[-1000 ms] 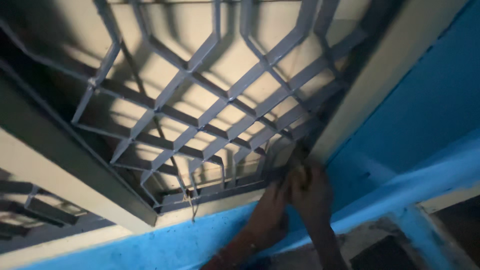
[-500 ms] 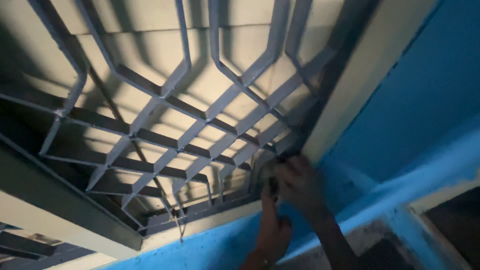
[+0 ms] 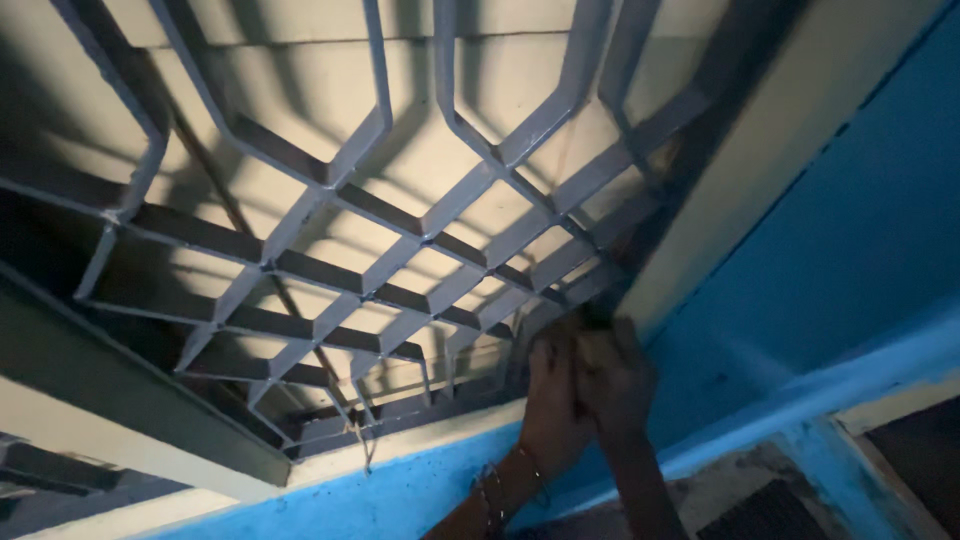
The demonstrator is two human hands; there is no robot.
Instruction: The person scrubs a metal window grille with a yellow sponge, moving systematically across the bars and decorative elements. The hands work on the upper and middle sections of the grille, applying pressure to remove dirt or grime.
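Note:
A grey metal grille (image 3: 420, 240) with angular bars fills the opening overhead, set in a cream frame (image 3: 720, 190). Both of my hands reach up to its lower right corner, where the bars meet the frame. My left hand (image 3: 550, 400), with bangles on the wrist, presses its back toward me beside the lowest bars. My right hand (image 3: 618, 380) is curled tight against it at the corner. It is too dim to tell whether either hand holds something.
A bright blue wall (image 3: 850, 230) runs along the right and a blue ledge (image 3: 800, 400) passes below my hands. A thin wire or string (image 3: 362, 440) dangles from the grille's bottom bar. A dark beam (image 3: 130, 390) crosses at lower left.
The view has swung so the grille sits further right and larger. My hands have stayed at the grille's lower right corner, shifting closer together against the frame.

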